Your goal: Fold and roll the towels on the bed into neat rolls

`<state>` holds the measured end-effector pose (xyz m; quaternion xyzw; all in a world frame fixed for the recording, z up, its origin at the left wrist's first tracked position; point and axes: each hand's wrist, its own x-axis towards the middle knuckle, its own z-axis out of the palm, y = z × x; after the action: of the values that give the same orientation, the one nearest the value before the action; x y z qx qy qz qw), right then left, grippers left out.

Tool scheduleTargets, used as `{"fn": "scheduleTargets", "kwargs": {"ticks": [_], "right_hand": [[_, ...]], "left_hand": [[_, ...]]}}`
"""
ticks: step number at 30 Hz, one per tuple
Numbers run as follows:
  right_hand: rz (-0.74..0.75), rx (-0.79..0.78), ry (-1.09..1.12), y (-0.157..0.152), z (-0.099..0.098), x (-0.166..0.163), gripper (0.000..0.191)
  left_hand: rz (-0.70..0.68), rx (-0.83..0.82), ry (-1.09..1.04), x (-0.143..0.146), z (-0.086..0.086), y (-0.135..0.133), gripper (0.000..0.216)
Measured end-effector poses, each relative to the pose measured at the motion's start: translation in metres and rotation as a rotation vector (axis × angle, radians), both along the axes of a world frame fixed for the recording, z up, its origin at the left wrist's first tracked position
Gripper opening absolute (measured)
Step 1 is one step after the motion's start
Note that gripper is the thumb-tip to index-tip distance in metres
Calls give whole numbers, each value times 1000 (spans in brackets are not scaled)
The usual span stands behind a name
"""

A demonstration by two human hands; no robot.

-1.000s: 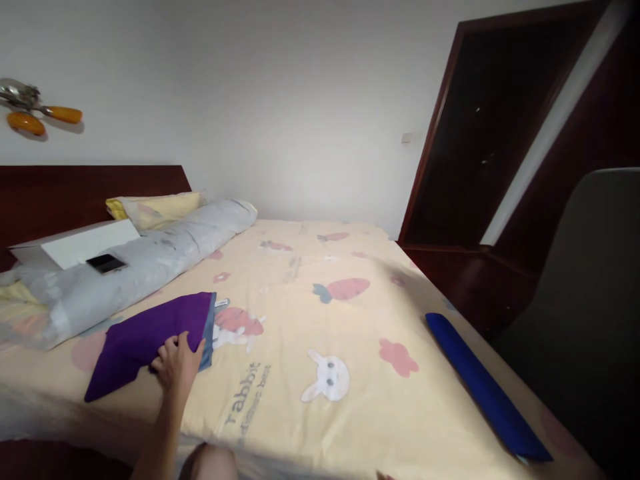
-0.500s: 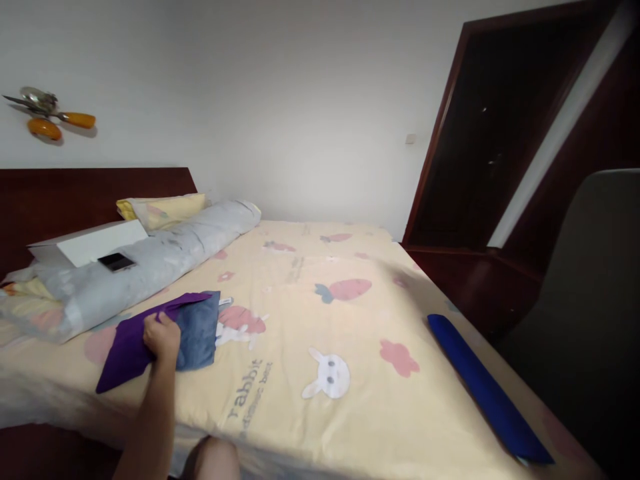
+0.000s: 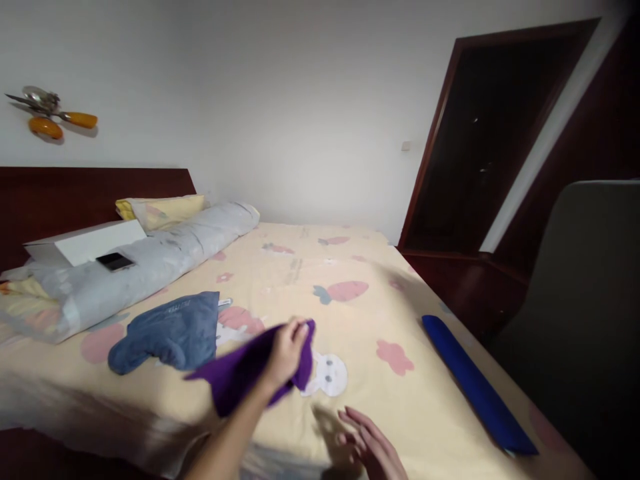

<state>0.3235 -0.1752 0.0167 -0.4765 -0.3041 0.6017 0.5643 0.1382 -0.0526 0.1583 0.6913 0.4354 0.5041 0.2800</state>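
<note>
My left hand (image 3: 287, 350) is closed on a purple cloth (image 3: 240, 373) and holds it just above the yellow patterned bedsheet (image 3: 320, 293), over the printed rabbit. A blue-grey towel (image 3: 170, 331) lies flat on the sheet to the left, uncovered. My right hand (image 3: 373, 447) is open, fingers spread, low over the near edge of the bed and holding nothing.
A rolled grey quilt (image 3: 150, 260) with a phone (image 3: 115, 261) and a white box (image 3: 85, 243) lies by the dark headboard (image 3: 75, 193). A folded dark blue cloth (image 3: 475, 383) rests along the bed's right edge. A grey chair back (image 3: 585, 320) and doorway (image 3: 480, 140) stand at right.
My left hand lifted the purple cloth off the blue-grey towel and carried it right toward the bed's middle. My right hand has come into view at the bottom.
</note>
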Motion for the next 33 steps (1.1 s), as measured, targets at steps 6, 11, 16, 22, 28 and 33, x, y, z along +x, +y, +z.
{"fn": "scheduleTargets", "kwargs": {"ticks": [6, 11, 16, 22, 28, 33], "right_hand": [[-132, 118, -267, 42, 21, -14, 57], [-32, 157, -379, 43, -6, -14, 58], [41, 209, -454, 42, -7, -12, 52], [132, 117, -424, 42, -7, -6, 55], [-59, 120, -374, 42, 1, 21, 54], [-213, 72, -304, 41, 11, 59, 46]], "left_hand": [[-150, -284, 36, 67, -107, -44, 27], [-108, -335, 291, 44, -128, -45, 34], [-72, -354, 267, 30, -125, -41, 31], [-65, -392, 114, 26, -133, -35, 42], [13, -518, -156, 5, -139, -23, 50], [362, -652, -682, -22, -126, -11, 27]]}}
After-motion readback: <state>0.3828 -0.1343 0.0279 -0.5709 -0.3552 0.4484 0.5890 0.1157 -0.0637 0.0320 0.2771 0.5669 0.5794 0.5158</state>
